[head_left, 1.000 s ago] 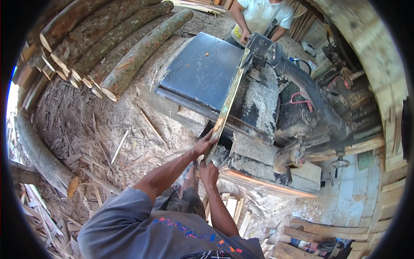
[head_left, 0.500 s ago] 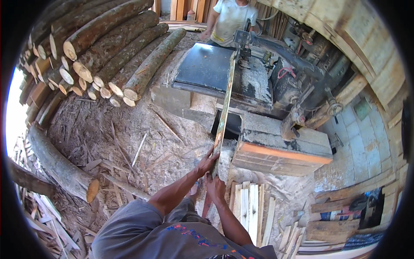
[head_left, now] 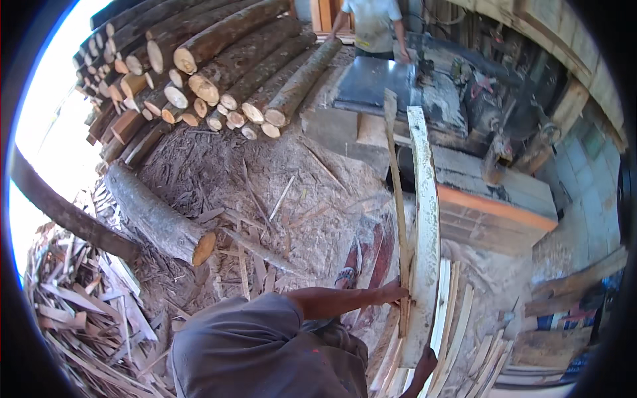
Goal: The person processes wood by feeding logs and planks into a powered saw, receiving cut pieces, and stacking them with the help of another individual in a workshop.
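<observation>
Pale sawn wood fills the middle of the view: a long board [head_left: 424, 225] stands on end, leaning slightly, its top reaching up in front of the saw bench [head_left: 464, 179] and its foot down among a stack of cut planks [head_left: 448, 318] on the ground. Just to its left stands a thin bark-edged strip [head_left: 396, 199], touching or nearly touching the board along its length.

The left hand [head_left: 393, 292] reaches out from the person's grey sleeve and grasps the strip and the board's left edge low down, fingers wrapped round. The right hand [head_left: 424, 363] comes up from the lower edge against the foot of the board; only part of it shows, and I cannot tell whether it grips or merely steadies.

Beyond the board sits the saw bench with a dark flat table [head_left: 375, 83] and an orange-edged side. A second person [head_left: 371, 23] in a light shirt stands at its far end. To the left, a pile of logs [head_left: 219, 53] shows its cut ends, 1 fallen log [head_left: 159, 219] lies on the sawdust-covered ground, and offcuts [head_left: 79, 312] are heaped at lower left.
</observation>
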`<state>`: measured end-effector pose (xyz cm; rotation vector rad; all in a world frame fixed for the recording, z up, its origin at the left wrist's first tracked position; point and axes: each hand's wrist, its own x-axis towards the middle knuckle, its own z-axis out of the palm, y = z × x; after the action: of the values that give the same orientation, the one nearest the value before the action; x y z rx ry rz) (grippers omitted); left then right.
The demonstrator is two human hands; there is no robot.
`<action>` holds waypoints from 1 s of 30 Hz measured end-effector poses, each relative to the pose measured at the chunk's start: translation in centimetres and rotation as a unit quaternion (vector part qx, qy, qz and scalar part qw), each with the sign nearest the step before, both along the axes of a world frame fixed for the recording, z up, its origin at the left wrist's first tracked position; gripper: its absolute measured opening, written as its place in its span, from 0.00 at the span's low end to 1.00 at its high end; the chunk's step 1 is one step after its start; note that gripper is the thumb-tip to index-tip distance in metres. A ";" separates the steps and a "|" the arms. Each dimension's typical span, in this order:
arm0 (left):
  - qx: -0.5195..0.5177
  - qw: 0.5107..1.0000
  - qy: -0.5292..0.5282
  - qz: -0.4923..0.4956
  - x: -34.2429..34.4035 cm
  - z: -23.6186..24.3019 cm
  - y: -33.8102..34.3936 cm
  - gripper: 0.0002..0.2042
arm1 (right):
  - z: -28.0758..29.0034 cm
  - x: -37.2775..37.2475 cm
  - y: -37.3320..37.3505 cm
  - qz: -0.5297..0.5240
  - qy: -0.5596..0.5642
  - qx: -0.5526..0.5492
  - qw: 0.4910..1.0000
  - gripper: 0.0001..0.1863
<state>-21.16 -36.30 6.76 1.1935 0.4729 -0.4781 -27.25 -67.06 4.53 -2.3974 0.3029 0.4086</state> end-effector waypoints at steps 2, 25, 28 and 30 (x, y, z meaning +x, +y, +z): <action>-0.118 0.986 0.055 -0.104 -3.8 1.6 -5.6 0.28 | 0.1 -5.8 -7.0 -0.108 0.041 -0.010 0.993 0.38; -0.076 0.891 -0.083 -0.439 -7.0 -2.3 -2.4 0.21 | -9.8 -18.7 -1.9 -0.395 0.357 0.204 0.821 0.36; -0.012 0.997 0.056 -0.057 3.3 -12.1 18.7 0.26 | -11.1 -7.1 1.8 -0.383 0.329 0.189 0.842 0.35; -0.091 0.959 0.152 0.220 7.9 -13.8 34.8 0.38 | -12.0 3.2 7.3 -0.352 0.291 0.197 0.867 0.34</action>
<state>-13.26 -1.53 -7.07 0.8048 0.9154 -0.3101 -24.10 -59.74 -7.52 -1.5623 1.1939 0.7460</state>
